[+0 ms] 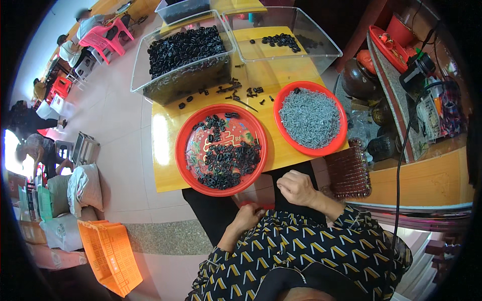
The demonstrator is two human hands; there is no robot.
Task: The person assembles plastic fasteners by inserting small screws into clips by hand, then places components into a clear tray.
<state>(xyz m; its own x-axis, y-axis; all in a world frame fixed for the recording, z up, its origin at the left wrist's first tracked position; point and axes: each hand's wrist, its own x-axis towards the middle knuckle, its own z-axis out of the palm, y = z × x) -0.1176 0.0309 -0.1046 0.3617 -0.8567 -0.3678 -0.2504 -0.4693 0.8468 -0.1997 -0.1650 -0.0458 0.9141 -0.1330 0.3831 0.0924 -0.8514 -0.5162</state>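
My right hand (297, 187) is curled into a loose fist above my lap, just off the table's front edge. Whatever its fingers hold, if anything, is hidden. Lower and to the left, my left hand (248, 216) rests near my lap with bent fingers; I cannot make out anything in them. Closest to both hands is a red round tray (182, 159) with a printed bottom, bearing many small black oval plastic parts (228, 168). To its right a red plate (343, 136) is heaped with silvery screws (310, 119).
Behind the trays on the yellow table (168, 175) stand a clear bin full of black parts (188, 52) and a clear bin (326, 54) with a few. Loose black pieces (233, 95) lie between. An orange basket (110, 258) is at left; a black cable (399, 190) hangs right.
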